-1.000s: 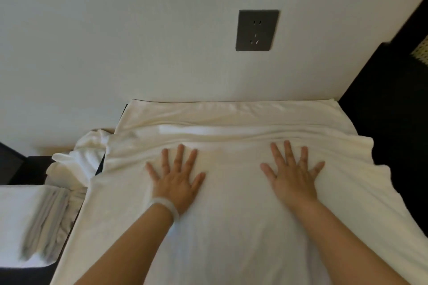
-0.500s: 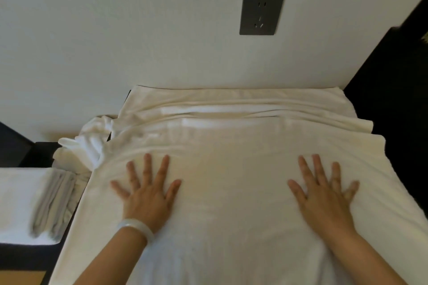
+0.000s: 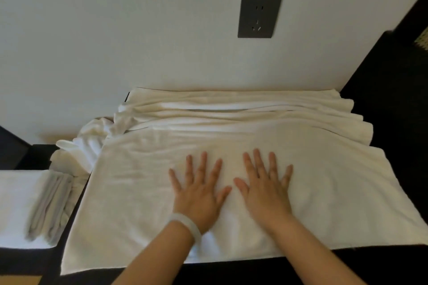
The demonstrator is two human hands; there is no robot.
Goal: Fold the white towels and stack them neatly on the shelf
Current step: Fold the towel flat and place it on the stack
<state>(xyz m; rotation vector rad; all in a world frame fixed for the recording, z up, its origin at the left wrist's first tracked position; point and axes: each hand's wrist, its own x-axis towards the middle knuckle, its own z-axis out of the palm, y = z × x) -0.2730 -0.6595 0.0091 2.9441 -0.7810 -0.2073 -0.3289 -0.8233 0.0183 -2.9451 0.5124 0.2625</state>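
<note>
A white towel [image 3: 139,192] lies spread flat over a dark counter [image 3: 231,271], filling the middle of the frame. Its near edge runs along the bottom and its far part is bunched into long ridges against the wall [image 3: 115,30]. Both hands press palm-down on the towel at lower centre, side by side with the thumbs near each other but apart. The left hand [image 3: 199,194] has no grip on the cloth: its fingers are straight and fanned out, pointing toward the wall, and a pale bracelet [image 3: 185,222] circles the wrist. The right hand [image 3: 266,192] is the same, with an open grip and fingers spread flat on the fabric.

At centre left, a second towel [image 3: 85,148] sits crumpled, touching the left edge of the spread one. Further down at the left edge, a white folded cloth [image 3: 14,203] lies on a lower surface with a grey cloth [image 3: 49,206] on its right side. A dark socket plate [image 3: 259,16] is set in the wall at upper centre right. A dark panel [image 3: 393,122] rises along the right side of the frame.
</note>
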